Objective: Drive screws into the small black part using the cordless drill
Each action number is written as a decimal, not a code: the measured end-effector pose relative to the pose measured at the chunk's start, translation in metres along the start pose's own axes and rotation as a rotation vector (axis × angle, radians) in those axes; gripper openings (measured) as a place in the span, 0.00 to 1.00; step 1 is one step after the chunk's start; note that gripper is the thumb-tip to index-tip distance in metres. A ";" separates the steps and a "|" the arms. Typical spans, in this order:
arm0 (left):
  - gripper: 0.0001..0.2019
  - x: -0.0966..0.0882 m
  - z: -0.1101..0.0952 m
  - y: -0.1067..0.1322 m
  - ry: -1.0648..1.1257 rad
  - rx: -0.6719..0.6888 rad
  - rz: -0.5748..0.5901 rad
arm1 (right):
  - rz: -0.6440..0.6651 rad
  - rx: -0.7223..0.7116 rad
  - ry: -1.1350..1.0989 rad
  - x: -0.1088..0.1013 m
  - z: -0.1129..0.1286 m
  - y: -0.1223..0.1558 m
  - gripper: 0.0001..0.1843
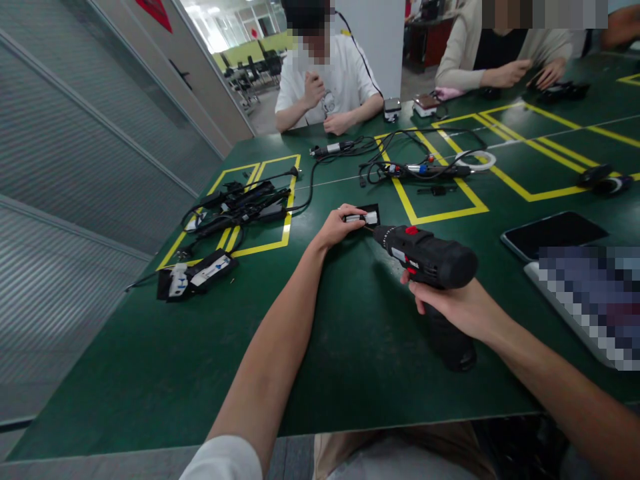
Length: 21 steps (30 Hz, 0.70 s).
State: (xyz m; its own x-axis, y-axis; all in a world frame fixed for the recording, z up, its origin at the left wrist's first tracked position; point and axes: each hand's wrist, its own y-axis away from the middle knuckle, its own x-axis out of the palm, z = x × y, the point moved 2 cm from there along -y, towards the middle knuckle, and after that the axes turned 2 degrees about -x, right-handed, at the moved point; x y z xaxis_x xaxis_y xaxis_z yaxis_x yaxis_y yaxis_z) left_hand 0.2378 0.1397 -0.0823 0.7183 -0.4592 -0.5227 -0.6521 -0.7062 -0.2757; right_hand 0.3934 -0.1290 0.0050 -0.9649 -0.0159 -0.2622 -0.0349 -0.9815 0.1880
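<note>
My right hand [445,303] is wrapped round the grip of a black cordless drill [425,253] with red details. The drill points left, and its bit reaches a small black-and-white part [370,217] lying on the green table. My left hand [341,227] has its fingers closed on the left side of that part, holding it against the table. I cannot make out exactly where the bit touches, nor what kind of part it is.
On the green table [340,373], a pile of black cabled devices [245,207] lies at left, near two opened black-and-white casings [197,273]. More cabled tools [425,170] lie beyond my hands. A phone [555,233] rests at right. Two people [327,80] sit across.
</note>
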 end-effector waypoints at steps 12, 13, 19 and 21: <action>0.22 0.004 -0.014 0.016 -0.183 0.083 -0.149 | -0.120 -0.108 0.719 0.026 -0.013 0.026 0.46; 0.23 0.006 -0.016 0.018 -0.241 0.120 -0.163 | -0.111 -0.092 0.775 0.029 -0.013 0.024 0.46; 0.27 0.012 -0.020 0.023 -0.448 0.222 -0.118 | -0.032 -0.039 1.001 0.051 -0.007 0.007 0.49; 0.24 0.012 -0.022 0.023 -0.474 0.217 -0.120 | -0.017 -0.048 1.049 0.059 -0.008 0.004 0.50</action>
State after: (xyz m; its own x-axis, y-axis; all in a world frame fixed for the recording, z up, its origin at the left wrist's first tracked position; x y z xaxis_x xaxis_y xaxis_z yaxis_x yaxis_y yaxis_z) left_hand 0.2368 0.1058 -0.0776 0.6353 -0.0530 -0.7705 -0.6434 -0.5882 -0.4900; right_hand 0.3381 -0.1350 -0.0171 -0.2543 -0.1369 -0.9574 -0.0141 -0.9893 0.1452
